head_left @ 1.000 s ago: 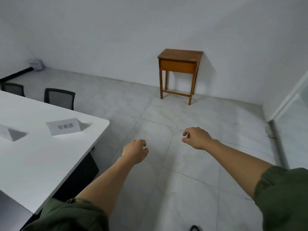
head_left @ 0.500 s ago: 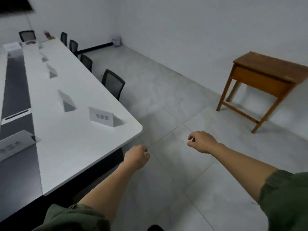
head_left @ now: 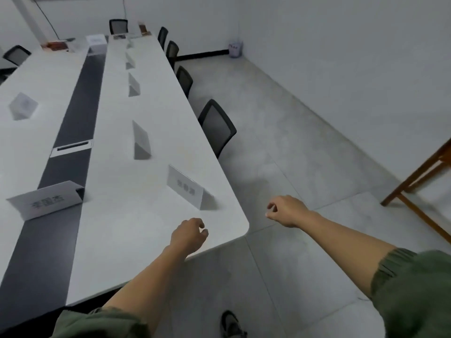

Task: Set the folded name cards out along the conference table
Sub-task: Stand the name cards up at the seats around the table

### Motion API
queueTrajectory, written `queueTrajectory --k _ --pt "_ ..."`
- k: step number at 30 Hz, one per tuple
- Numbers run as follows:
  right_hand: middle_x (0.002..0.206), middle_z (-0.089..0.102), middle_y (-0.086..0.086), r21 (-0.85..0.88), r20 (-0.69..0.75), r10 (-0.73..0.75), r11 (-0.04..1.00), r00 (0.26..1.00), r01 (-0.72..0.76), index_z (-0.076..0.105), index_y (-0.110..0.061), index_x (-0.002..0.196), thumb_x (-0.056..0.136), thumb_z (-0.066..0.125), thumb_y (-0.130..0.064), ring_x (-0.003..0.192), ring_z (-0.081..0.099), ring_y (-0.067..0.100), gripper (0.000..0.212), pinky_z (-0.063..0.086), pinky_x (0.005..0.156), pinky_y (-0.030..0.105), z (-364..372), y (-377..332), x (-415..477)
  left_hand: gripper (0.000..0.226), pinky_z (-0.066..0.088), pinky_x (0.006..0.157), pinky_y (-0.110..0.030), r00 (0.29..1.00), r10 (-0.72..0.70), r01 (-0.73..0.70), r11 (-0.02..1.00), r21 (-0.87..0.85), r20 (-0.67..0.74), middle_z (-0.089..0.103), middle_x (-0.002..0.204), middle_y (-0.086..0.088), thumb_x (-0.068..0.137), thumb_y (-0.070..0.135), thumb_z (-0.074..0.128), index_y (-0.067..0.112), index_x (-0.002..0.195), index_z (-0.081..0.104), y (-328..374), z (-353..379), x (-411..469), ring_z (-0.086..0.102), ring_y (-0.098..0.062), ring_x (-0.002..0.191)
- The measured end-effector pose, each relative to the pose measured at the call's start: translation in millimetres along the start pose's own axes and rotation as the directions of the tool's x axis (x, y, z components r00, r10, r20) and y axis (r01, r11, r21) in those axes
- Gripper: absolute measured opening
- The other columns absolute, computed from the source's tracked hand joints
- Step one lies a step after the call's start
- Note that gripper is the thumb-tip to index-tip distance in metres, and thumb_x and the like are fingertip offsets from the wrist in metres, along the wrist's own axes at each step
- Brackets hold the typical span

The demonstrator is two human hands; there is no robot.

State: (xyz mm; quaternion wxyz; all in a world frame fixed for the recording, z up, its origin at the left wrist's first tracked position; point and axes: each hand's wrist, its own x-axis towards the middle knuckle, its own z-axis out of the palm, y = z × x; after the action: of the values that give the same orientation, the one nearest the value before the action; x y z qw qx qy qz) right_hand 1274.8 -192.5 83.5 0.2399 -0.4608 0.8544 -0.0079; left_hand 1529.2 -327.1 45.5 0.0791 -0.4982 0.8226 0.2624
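Since half a second back the view has swung left: more of the long white surface (head_left: pixel 114 215) shows, the left hand (head_left: pixel 189 236) now hangs over its near corner instead of over the floor, and the wooden desk (head_left: pixel 419 186) has slid to the right edge. At far left a folded card (head_left: pixel 23 106) stands on the left half of the surface. Nearer, a printed name card (head_left: pixel 46 200) sits partly on the dark centre strip (head_left: pixel 75 98), its text blurred. Right of the strip a row of cards (head_left: pixel 141 140) runs away along the right half, each upright and seen end on. The nearest card (head_left: pixel 188 187) stands by the near right corner, face toward the camera, its characters unreadable. Just this side of it is the left hand, fingers loosely curled and empty. Black chairs (head_left: pixel 217 126) line the right side of the surface. A small bin (head_left: pixel 235 48) stands by the far wall. The right hand (head_left: pixel 285 211) is over the floor tiles (head_left: pixel 305 132) beyond the corner, also loosely curled and holding nothing
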Motion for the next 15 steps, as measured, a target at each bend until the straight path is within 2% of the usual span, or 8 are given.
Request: queueTrajectory --k 3,10,15 --pt "0.125 0.065 0.001 -0.002 -0.019 -0.042 0.999 0.999 0.042 0.061 -0.023 0.126 0.091 0.058 -0.045 0.110 0.061 0.023 0.041 0.050 0.092 0.036 -23 -18 49 0.031 0.048 0.089 -0.033 0.998 -0.056 0.056 0.998 -0.034 -0.013 0.060 0.119 -0.002 0.094 0.037 0.049 0.024 0.120 0.058 -5 -15 35 0.058 -0.020 0.106" --pt "0.127 0.064 0.001 -0.069 0.082 -0.150 0.985 0.985 0.155 0.059 -0.022 0.129 0.094 0.057 -0.045 0.111 0.060 0.022 0.042 0.049 0.090 0.033 -31 -47 147 0.037 0.045 0.088 -0.033 0.978 -0.210 0.211 0.968 -0.134 0.020 0.057 0.125 -0.004 0.094 0.036 0.048 0.021 0.128 0.053 -10 -15 86 0.058 -0.022 0.108" --pt "0.124 0.064 0.004 -0.067 0.180 -0.261 0.959 0.948 0.277 0.061 -0.016 0.126 0.094 0.059 -0.038 0.107 0.060 0.023 0.039 0.046 0.083 0.029 -22 -71 227 0.040 0.046 0.083 -0.032 0.926 -0.368 0.374 0.862 -0.341 0.086 0.062 0.119 -0.003 0.092 0.040 0.051 0.019 0.126 0.055 -9 -5 121 0.058 -0.020 0.107"
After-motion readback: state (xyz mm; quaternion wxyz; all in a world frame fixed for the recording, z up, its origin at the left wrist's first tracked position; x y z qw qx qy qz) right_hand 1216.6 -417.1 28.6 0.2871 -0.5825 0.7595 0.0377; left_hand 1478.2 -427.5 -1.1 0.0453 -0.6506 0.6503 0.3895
